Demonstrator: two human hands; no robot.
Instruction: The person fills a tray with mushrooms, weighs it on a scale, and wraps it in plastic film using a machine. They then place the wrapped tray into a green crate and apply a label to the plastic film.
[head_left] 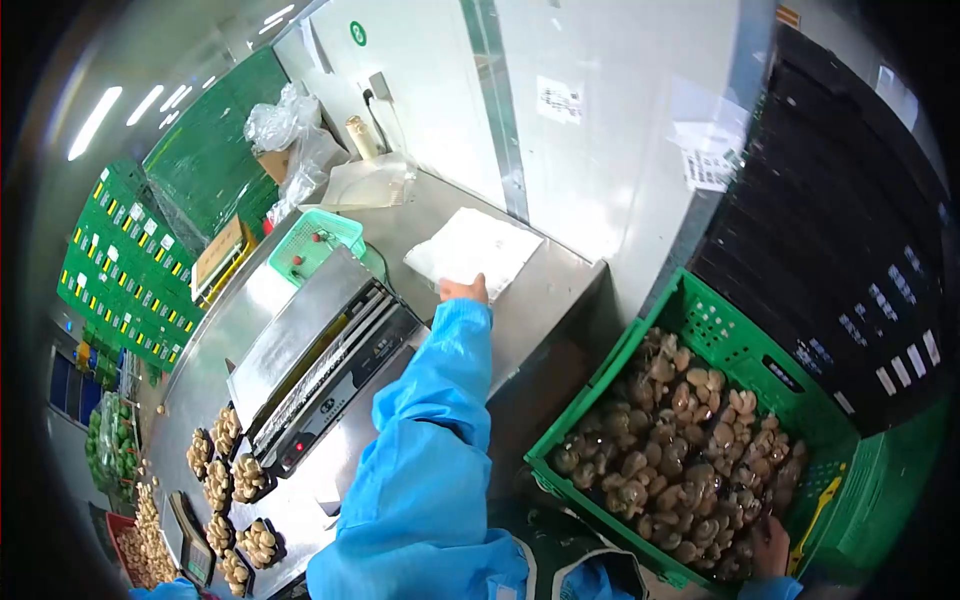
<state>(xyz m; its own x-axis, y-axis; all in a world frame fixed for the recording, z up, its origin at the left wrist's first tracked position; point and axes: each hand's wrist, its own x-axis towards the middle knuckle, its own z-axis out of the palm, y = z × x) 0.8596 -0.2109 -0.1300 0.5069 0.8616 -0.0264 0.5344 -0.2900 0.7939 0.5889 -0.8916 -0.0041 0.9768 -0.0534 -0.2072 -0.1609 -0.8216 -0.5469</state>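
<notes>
Reaching forward across the metal table, my left hand (465, 291) has its fingers on the near edge of some white sheets (478, 246) and appears closed on them. At the lower right, my right hand (770, 548) is inside the near corner of a green crate (610, 375), against a heap of brown mushrooms (690, 450). Its fingertips are too unclear among the mushrooms to tell their grip. A metal sealing machine (335, 370) stands left of my left arm.
Packed mushroom trays (248, 478) and a small scale (192, 540) lie left. A mint basket (318, 240) sits behind the machine. Black crates (830, 230) rise at the right, green crates (130, 270) at the far left. A blue sleeve (165, 591) shows bottom left.
</notes>
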